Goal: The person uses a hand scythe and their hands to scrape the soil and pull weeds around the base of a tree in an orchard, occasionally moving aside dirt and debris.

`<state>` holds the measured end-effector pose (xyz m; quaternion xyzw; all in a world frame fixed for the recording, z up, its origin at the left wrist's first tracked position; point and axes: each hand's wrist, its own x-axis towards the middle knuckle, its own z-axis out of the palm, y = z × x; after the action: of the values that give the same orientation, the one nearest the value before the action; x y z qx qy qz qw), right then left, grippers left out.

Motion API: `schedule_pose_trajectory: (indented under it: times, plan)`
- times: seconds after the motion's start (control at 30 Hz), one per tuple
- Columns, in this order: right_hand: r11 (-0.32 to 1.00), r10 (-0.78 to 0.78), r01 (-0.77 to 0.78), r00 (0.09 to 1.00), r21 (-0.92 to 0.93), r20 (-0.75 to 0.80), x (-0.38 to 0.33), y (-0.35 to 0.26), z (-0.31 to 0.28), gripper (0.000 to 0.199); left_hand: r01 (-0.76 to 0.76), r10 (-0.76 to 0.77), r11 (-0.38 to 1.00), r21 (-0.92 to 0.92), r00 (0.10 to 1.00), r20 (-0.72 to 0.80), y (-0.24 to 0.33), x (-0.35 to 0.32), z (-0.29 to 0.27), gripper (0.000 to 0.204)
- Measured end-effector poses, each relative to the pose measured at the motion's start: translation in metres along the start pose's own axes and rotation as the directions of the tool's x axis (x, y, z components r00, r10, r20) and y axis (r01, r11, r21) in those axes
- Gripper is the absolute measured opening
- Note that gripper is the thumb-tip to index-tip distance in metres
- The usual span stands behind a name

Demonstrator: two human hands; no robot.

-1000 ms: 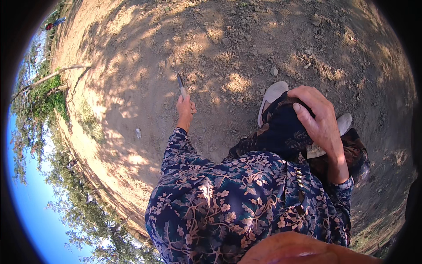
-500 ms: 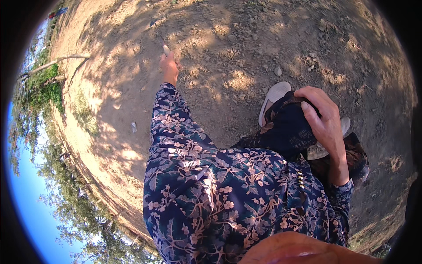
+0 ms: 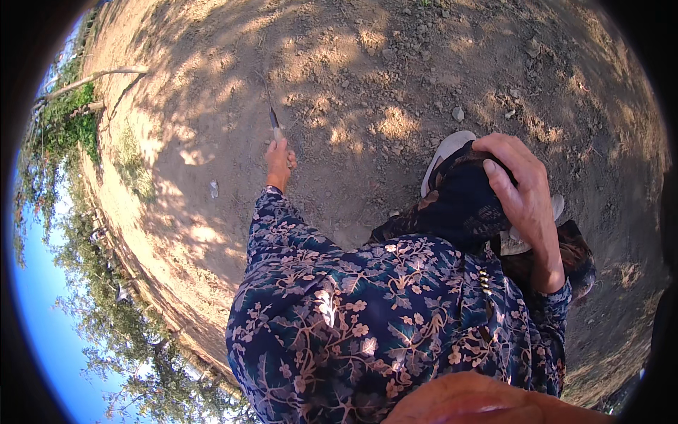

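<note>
My left hand (image 3: 280, 161) is closed round the pale handle of a slim hand tool (image 3: 275, 123). The tool's dark metal part tapers away from me over bare soil (image 3: 339, 63); its far end is too thin to make out, and I cannot tell whether it touches the ground. On the knee of my dark patterned trousers (image 3: 459, 201) lies my right hand (image 3: 521, 185), its fingers stretched over the cloth and its thumb apart. It holds nothing. Patterned dark blue sleeves cover both arms.
A pale shoe (image 3: 450, 152) shows beyond my bent knee. Small stones, among them a light one (image 3: 458, 114), dot the soil. A crumpled whitish scrap (image 3: 214, 189) lies to the left. Farther left are a leaning branch (image 3: 106, 74) and trees (image 3: 127, 311).
My left hand has drawn back toward me with the tool, and that arm is more bent. My right hand stays on the knee.
</note>
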<state>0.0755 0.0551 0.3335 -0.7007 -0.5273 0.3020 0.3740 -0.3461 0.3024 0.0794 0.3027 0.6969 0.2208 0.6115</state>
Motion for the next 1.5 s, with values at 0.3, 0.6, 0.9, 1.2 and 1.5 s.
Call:
schedule_pose_trajectory:
  times: [0.3, 0.6, 0.9, 1.2, 1.5]
  plan:
    - [0.997, -0.075, 0.075, 0.997, -0.025, 0.016, 0.007, 0.001, 0.014, 0.018, 0.089, -0.084, 0.996, 0.03, 0.988, -0.128, -0.137, -0.148, 0.011, 0.015]
    - [0.997, -0.062, 0.06, 0.997, -0.054, -0.036, -0.001, 0.002, 0.01, 0.017, -0.104, 0.069, 0.968, -0.23, 0.985, -0.157, 0.019, 0.043, 0.002, 0.019]
    - [0.99, -0.055, 0.049, 0.997, -0.129, -0.047, -0.001, -0.003, 0.005, 0.017, -0.026, -0.009, 0.987, -0.159, 0.977, -0.215, 0.041, 0.056, -0.004, 0.019]
    - [0.991, -0.066, 0.066, 0.998, -0.115, 0.005, 0.007, -0.008, 0.014, 0.016, 0.084, -0.107, 0.99, -0.113, 0.971, -0.215, -0.121, -0.098, -0.022, 0.013]
    - [0.981, -0.098, 0.087, 0.994, -0.173, -0.053, 0.004, -0.008, 0.02, 0.018, -0.158, 0.079, 0.954, -0.256, 0.953, -0.293, -0.022, -0.015, -0.029, 0.015]
